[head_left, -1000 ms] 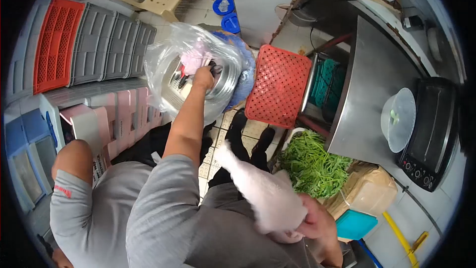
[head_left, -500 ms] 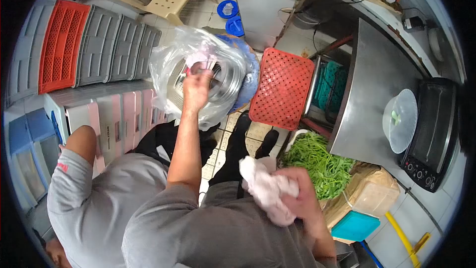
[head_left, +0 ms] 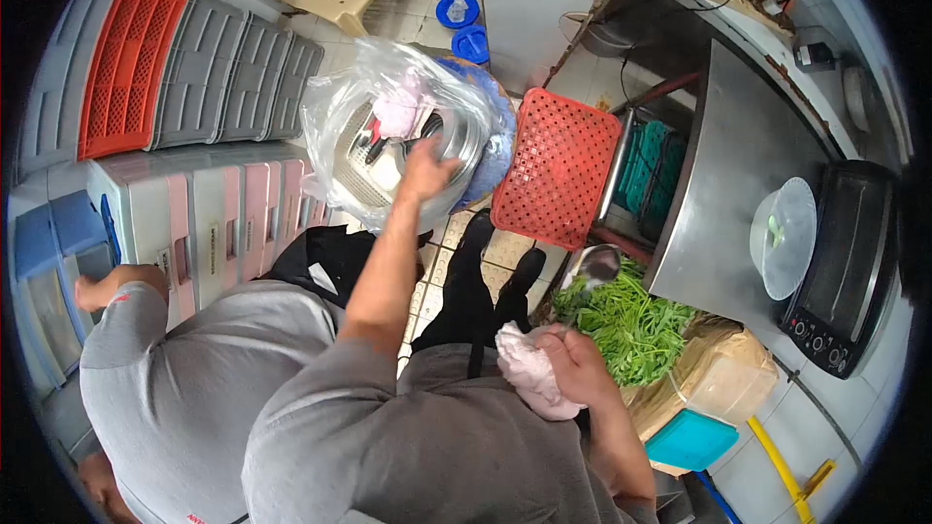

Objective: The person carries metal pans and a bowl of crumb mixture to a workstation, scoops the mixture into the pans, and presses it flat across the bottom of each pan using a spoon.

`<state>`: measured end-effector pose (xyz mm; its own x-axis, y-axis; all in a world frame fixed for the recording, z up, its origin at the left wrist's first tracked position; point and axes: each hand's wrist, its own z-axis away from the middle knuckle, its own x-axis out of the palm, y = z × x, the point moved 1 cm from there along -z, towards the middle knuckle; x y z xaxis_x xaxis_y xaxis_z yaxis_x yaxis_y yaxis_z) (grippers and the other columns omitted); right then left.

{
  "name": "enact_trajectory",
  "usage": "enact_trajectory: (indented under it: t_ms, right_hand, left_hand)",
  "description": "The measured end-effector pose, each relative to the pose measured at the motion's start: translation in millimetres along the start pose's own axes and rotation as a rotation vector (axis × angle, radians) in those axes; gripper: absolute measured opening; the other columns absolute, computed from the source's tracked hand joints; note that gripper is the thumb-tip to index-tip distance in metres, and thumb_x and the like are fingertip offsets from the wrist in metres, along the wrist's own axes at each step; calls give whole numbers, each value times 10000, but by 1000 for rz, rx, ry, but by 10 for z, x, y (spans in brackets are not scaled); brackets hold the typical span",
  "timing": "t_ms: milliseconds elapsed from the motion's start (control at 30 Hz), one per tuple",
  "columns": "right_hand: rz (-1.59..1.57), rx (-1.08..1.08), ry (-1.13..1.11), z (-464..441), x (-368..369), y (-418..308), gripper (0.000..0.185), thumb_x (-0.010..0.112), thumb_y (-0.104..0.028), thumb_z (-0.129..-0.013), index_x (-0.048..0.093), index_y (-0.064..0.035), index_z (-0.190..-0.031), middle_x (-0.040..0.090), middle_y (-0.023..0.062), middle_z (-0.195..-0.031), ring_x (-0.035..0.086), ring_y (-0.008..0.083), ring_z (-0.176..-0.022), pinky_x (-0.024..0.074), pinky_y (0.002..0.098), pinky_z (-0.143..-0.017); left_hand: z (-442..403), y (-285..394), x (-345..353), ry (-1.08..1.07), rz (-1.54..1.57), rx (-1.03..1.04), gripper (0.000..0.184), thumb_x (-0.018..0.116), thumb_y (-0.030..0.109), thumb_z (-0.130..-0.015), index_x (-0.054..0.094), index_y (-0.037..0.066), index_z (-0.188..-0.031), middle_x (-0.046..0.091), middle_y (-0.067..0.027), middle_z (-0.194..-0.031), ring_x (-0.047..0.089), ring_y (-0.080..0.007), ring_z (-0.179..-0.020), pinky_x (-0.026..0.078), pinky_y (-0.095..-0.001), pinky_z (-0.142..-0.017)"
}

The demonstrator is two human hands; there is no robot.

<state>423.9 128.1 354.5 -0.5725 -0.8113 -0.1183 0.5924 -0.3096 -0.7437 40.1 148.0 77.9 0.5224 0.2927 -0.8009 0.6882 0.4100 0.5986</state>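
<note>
My left hand (head_left: 425,173) reaches over the clear plastic bag (head_left: 335,150), thumb apart from the fingers, with no object seen in it. Just beyond its fingers are black-handled utensils (head_left: 434,124) inside a round metal pot (head_left: 471,150). Beside them, a pink cloth (head_left: 396,112) and a red-and-black handled tool (head_left: 373,144) lie over a pale perforated basket (head_left: 354,173). Close to my body, my right hand (head_left: 581,367) is closed on another pale pink cloth (head_left: 532,374). A metal ladle (head_left: 599,262) extends above that hand, its handle blurred and partly covered.
Leafy greens (head_left: 631,325) sit beside my right hand, near a cardboard box (head_left: 723,359). A red perforated crate (head_left: 555,170) stands ahead, beside a steel table (head_left: 723,175) with a toaster oven (head_left: 843,262). Another person in grey (head_left: 204,378) works close on my left, by drawers (head_left: 209,223).
My left hand has shifted right and slightly down over the bag. The ladle now shows above my right hand. The person on the left has stretched a forearm out toward the drawers.
</note>
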Motion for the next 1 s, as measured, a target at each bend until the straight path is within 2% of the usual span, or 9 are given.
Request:
enact_trajectory:
  t_ms: [167, 400, 467, 567, 667, 700, 733, 833, 1000]
  right_hand:
    - [-48, 22, 60, 127, -164, 86, 212, 573, -178, -1083, 712, -18, -1087, 748, 116, -967, 698, 226, -896, 547, 359, -850]
    - [-27, 61, 43, 179, -211, 32, 205, 555, -148, -1083, 704, -8, -1091, 743, 93, -974, 675, 181, -918, 539, 338, -867]
    - [-22, 47, 37, 184, -198, 89, 204, 555, -149, -1083, 702, -7, -1095, 742, 92, -972, 673, 180, -916, 539, 339, -865]
    - [-106, 59, 46, 177, -168, 234, 208, 556, -157, -1084, 699, -7, -1101, 741, 100, -970, 679, 194, -909, 541, 346, -861]
    - [-96, 69, 45, 171, -171, 205, 215, 556, -160, -1081, 703, -2, -1092, 744, 111, -970, 689, 207, -908, 544, 347, -862]
    - [-69, 57, 41, 164, -179, 192, 221, 555, -160, -1080, 706, 1, -1084, 746, 114, -971, 693, 210, -910, 545, 346, -863]
    - [-42, 46, 39, 170, -185, 184, 226, 554, -160, -1080, 710, 4, -1077, 749, 116, -973, 698, 213, -912, 546, 346, -864]
    - [-77, 10, 85, 180, -164, 240, 229, 560, -164, -1076, 717, 2, -1071, 751, 116, -969, 701, 213, -904, 547, 349, -855]
    - [-113, -1, 52, 160, -156, 256, 226, 572, -175, -1069, 716, -2, -1073, 749, 116, -955, 700, 213, -886, 549, 353, -830]
  left_hand:
    - [-194, -294, -120, -572, -5, -304, 593, 958, 354, -741, 732, -58, -1103, 781, -197, -1067, 755, -311, -972, 579, -398, -876]
    - [-536, -773, -109, -751, 103, -469, 455, 987, 337, -644, 728, 64, -900, 731, -57, -862, 662, -187, -799, 559, -356, -795]
    - [-646, -757, -235, -802, 260, -486, 367, 945, 297, -692, 673, 104, -846, 640, -18, -765, 590, -176, -668, 517, -368, -632]
    - [-713, -601, -420, -898, 414, -666, 351, 876, 236, -762, 540, 161, -827, 449, 35, -667, 353, -110, -472, 263, -322, -435]
    - [-741, -702, -382, -805, 426, -630, 363, 872, 244, -771, 524, 157, -830, 427, 38, -663, 330, -107, -469, 249, -326, -430]
    - [-799, -714, -443, -816, 370, -646, 333, 879, 273, -780, 640, 102, -939, 591, -9, -752, 533, -163, -578, 427, -364, -512]
    - [-769, -702, -466, -816, 370, -643, 333, 879, 273, -780, 640, 102, -939, 591, -9, -752, 533, -163, -578, 427, -364, -512]
    - [-676, -598, -660, -613, 396, -505, 679, 921, 308, -803, 664, -42, -1325, 747, -160, -1221, 690, -265, -1121, 501, -358, -1019]
    - [-491, -496, -628, -662, 350, -480, 542, 980, 256, -756, 754, 5, -1179, 790, -78, -1073, 711, -196, -962, 541, -345, -911]
